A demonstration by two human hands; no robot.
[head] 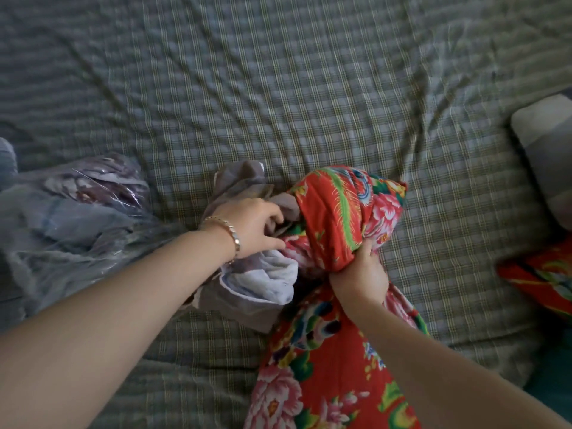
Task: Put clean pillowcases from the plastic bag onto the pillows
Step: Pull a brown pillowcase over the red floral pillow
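A red floral pillowcase (337, 212) lies bunched in the middle of the bed, partly pulled over a grey and white pillow (263, 277). My right hand (360, 277) is closed on the red fabric at its gathered middle. My left hand (257, 226), with a bracelet on the wrist, grips the grey pillow where it enters the pillowcase's mouth. The clear plastic bag (77, 209) with folded bluish and purple cloth inside lies at the left, beside my left forearm.
A checked green-grey sheet (278, 88) covers the bed. At the right edge lies a grey striped pillow (544, 156), with another red floral pillow (538, 277) just below it. A teal surface (554, 376) shows at the lower right.
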